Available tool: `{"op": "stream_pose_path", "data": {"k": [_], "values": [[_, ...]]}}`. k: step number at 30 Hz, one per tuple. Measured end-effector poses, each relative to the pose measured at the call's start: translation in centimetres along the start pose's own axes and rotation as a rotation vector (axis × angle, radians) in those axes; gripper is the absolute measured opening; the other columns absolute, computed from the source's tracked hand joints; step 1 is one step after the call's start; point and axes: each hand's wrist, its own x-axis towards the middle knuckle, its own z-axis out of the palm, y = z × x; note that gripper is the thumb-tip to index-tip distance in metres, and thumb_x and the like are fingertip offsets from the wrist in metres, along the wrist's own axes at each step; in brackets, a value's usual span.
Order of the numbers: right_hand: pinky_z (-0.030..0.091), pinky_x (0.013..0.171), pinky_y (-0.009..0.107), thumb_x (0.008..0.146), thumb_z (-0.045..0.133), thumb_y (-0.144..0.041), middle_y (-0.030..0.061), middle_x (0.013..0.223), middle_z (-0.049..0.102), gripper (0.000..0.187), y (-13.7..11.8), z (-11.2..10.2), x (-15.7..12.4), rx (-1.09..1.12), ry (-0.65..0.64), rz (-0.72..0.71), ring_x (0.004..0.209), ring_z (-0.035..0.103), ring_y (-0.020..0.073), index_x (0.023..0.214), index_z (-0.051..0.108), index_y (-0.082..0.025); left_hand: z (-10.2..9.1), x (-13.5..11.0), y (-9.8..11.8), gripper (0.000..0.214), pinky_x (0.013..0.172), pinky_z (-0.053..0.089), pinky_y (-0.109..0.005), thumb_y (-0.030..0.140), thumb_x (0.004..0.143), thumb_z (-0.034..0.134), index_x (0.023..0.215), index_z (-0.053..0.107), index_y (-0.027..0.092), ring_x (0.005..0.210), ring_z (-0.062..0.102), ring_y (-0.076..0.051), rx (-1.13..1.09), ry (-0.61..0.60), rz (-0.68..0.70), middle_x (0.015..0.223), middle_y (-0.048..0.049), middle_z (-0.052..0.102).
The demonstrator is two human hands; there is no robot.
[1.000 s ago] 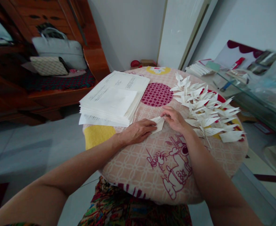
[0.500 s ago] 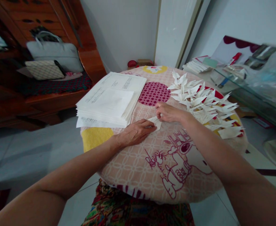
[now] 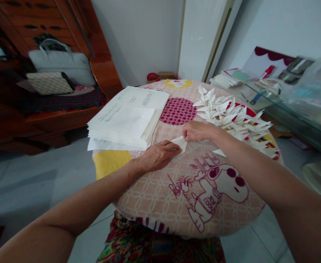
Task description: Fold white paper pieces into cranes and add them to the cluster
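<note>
Folded off-white paper piece (image 3: 183, 146), small and angular, is lying near the middle of a round table covered in pink, white-patterned cloth (image 3: 155, 193), between the person's two bare hands. The left hand (image 3: 160, 155) is resting low over its near left part, fingers lying together and slightly bent; the thumb is not showing, so whether this hand is pinching or only pressing cannot be told. The right hand (image 3: 195, 130) is gripping the paper's far right corner, its fingers curled nearly closed.

Just beyond the left hand, a thick stack of white printed sheets (image 3: 134, 98) is sitting on the cloth, with a smaller blank white sheet (image 3: 135, 120) lying on top. Beyond the right forearm (image 3: 250, 160), a crowded cluster of pointed, folded white paper pieces (image 3: 213, 106) is covering the table's right side, the forearm hiding some of them.

Farther right, a bulging clear plastic bag (image 3: 315, 89) is resting by shiny metal containers (image 3: 300, 65), its contents showing too blurrily to name. At left, a grey handbag (image 3: 63, 64) and a cream, diamond-patterned pouch (image 3: 49, 83) are sitting on a carved reddish-brown wooden seat (image 3: 103, 70), their contents unseen.
</note>
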Motion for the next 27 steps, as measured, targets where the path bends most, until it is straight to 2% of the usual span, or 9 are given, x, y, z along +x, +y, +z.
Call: {"op": "stream_pose_path", "data": {"k": [4, 9, 17, 27], "values": [[0.039, 0.044, 0.022, 0.087, 0.048, -0.009, -0.0019, 0.05, 0.058, 0.017, 0.5, 0.8, 0.5, 0.246, -0.172, 0.051, 0.042, 0.055, 0.0124, 0.094, 0.063, -0.013, 0.2, -0.1, -0.1, 0.037, 0.101, 0.051, -0.039, 0.013, 0.097, 0.047, 0.131, 0.06, 0.013, 0.115, 0.061, -0.023, -0.008, -0.002, 0.006, 0.13, -0.0134, 0.065], [0.04, 0.042, 0.021, 0.089, 0.044, -0.006, -0.0021, 0.048, 0.059, 0.019, 0.4, 1.0, 1.1, 0.238, -0.283, 0.089, 0.039, 0.055, 0.0129, 0.095, 0.06, -0.014, 0.3, 0.0, -0.1, 0.039, 0.102, 0.049, -0.039, 0.011, 0.096, 0.047, 0.133, 0.058, 0.012, 0.117, 0.06, -0.024, 0.018, -0.006, 0.029, 0.132, -0.0131, 0.064], [0.044, 0.045, 0.024, 0.092, 0.042, -0.006, -0.0015, 0.049, 0.06, 0.02, -0.3, 0.2, 1.6, 0.184, -0.376, 0.095, 0.038, 0.055, 0.0136, 0.093, 0.061, -0.011, 0.3, 0.0, -0.1, 0.045, 0.103, 0.048, -0.039, 0.006, 0.092, 0.045, 0.135, 0.057, 0.013, 0.117, 0.061, -0.023, 0.012, 0.011, 0.036, 0.136, -0.0115, 0.064], [0.043, 0.045, 0.024, 0.092, 0.045, -0.008, -0.0014, 0.048, 0.059, 0.017, -0.1, 0.1, 1.6, 0.155, -0.363, 0.11, 0.038, 0.054, 0.013, 0.087, 0.061, -0.012, 0.3, 0.0, -0.1, 0.046, 0.101, 0.05, -0.037, 0.006, 0.093, 0.044, 0.136, 0.057, 0.014, 0.116, 0.061, -0.022, -0.021, 0.014, 0.046, 0.137, -0.0095, 0.064]]}}
